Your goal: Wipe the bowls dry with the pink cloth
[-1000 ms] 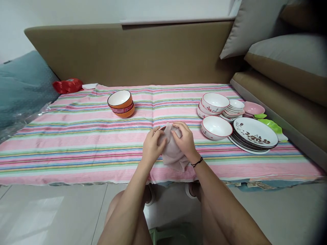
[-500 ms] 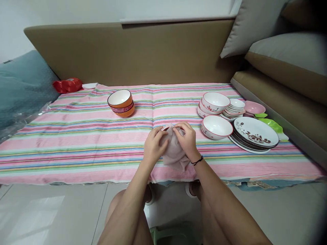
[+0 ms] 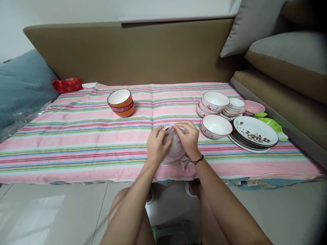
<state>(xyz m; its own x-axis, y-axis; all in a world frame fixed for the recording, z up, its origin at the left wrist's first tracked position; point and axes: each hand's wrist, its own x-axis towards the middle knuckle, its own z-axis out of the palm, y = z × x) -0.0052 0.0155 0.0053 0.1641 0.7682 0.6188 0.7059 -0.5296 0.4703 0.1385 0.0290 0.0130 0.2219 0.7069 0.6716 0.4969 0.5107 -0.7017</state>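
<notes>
- Head view: the cloth [image 3: 176, 148], bunched over a mostly hidden patterned bowl [image 3: 165, 128], sits just below centre, towards six o'clock.
- Left hand [image 3: 156, 145], at the cloth's nine o'clock: fingers curled at the bowl's rim, gripping it, thumb against the cloth.
- Right hand [image 3: 189, 136], at one o'clock: pinching the cloth between thumb and fingers.
- From the cloth, stacked orange bowls [image 3: 124, 111] stand at ten o'clock, a red-rimmed bowl [image 3: 217, 127] at two, stacked plates [image 3: 255, 131] near three.

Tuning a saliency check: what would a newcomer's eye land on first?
First, the left hand and right hand on a pale cloth, near the front middle of the striped cover. Then the stack of bowls, orange and red, farther back to the left, and the pile of plates to the right.
</notes>
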